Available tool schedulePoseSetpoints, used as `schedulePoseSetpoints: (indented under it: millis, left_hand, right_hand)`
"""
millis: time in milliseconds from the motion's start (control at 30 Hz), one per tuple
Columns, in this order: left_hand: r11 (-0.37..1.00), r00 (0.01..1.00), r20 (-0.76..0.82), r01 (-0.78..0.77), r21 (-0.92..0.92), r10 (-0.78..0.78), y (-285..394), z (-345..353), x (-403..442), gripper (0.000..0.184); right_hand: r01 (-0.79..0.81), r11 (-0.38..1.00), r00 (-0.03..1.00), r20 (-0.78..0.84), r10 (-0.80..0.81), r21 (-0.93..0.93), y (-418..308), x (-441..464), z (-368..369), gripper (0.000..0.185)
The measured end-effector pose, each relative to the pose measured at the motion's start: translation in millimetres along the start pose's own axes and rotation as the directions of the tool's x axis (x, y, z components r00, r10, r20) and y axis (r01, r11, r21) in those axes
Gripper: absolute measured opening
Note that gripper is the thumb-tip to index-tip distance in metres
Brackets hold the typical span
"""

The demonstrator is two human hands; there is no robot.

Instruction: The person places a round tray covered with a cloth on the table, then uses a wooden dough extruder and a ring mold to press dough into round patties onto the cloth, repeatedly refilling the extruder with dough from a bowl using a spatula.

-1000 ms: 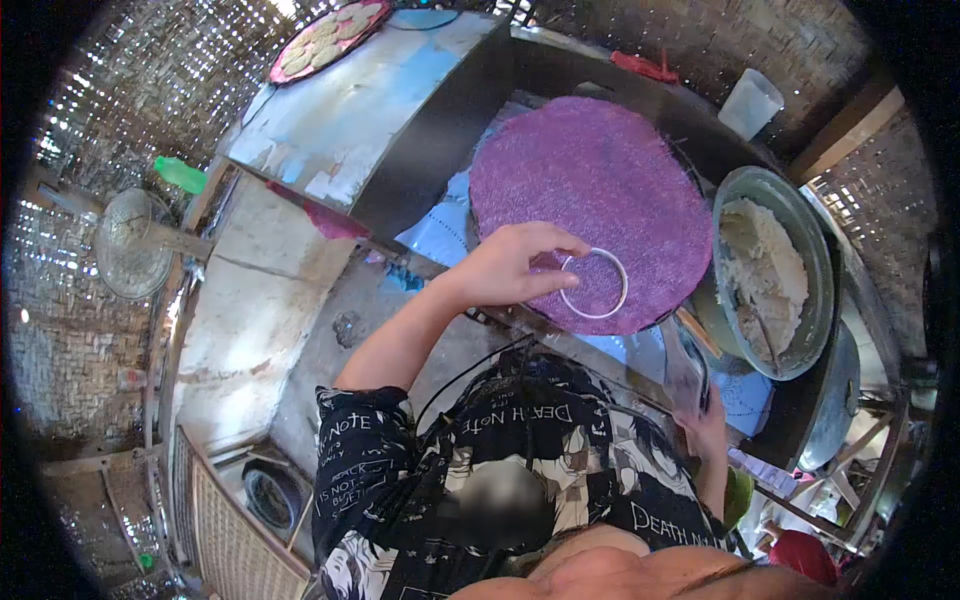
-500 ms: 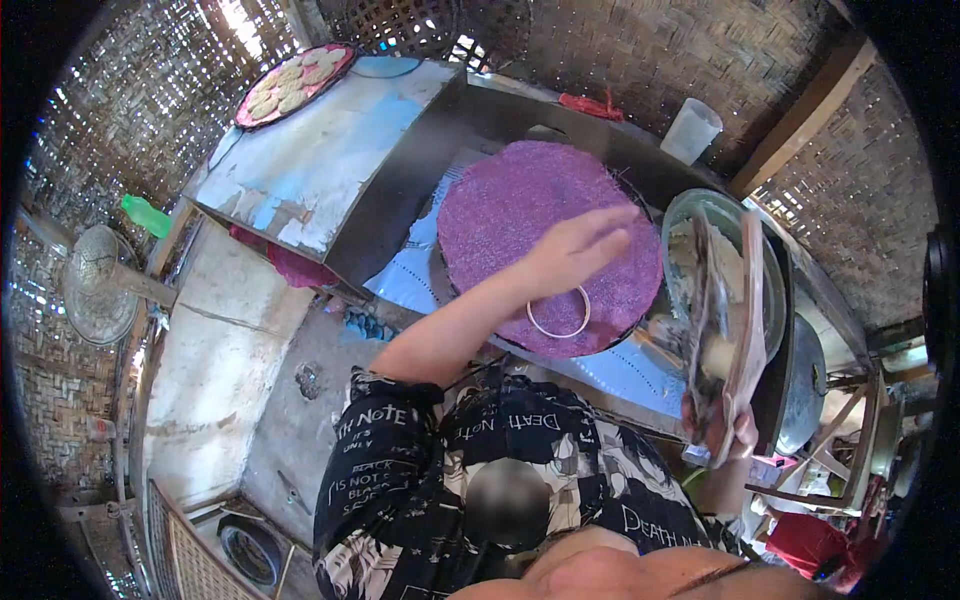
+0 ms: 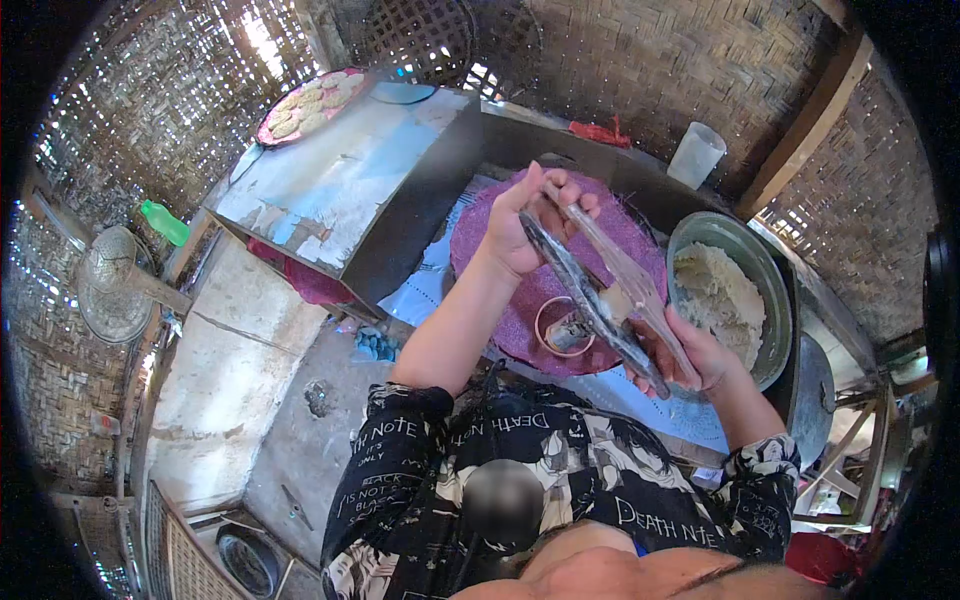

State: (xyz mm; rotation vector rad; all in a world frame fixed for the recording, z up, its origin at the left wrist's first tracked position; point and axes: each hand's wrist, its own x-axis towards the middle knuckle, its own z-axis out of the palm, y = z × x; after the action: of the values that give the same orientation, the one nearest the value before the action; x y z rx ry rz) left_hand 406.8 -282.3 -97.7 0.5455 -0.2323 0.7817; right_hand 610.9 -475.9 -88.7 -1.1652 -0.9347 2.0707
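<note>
While L hand [image 3: 513,232] grips boards [image 3: 590,303], R hand [image 3: 706,358] does

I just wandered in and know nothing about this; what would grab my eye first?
Probably the big round purple mat in the middle, with a pale ring on it. Above it, the left hand and right hand hold two flat pieces, one dark and one clear-looking. To the right, a green basin holds a pale, dough-like mass.
</note>
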Motion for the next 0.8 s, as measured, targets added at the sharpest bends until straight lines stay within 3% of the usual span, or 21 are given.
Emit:
schedulePoseSetpoints:
  millis: [133,367,567,800]
  left_hand:
    - [0.988,0.977,-0.212,-0.041,-0.147,0.009,-11.0,-13.9,-3.5,0.052]
    - [0.971,0.968,-0.244,-0.103,-0.217,0.048,-30.9,-48.4,-17.3,0.052]
    - [0.980,0.942,-0.332,-0.112,-0.162,0.053,-17.0,-47.9,-31.7,0.053]
    - [0.987,0.954,-0.288,-0.114,-0.116,0.077,8.6,-57.2,-19.0,0.056]
  right_hand:
    - [-0.117,0.986,0.984,-0.148,0.099,-0.119,-18.0,5.3,-4.7,0.070]
    - [-0.240,0.933,0.943,-0.291,0.159,-0.268,-27.3,5.3,6.2,0.067]
    - [-0.222,0.943,0.956,-0.245,0.161,-0.247,-18.0,16.5,14.7,0.067]
    - [-0.181,0.884,0.939,-0.344,0.024,-0.432,-19.3,40.0,16.1,0.058]
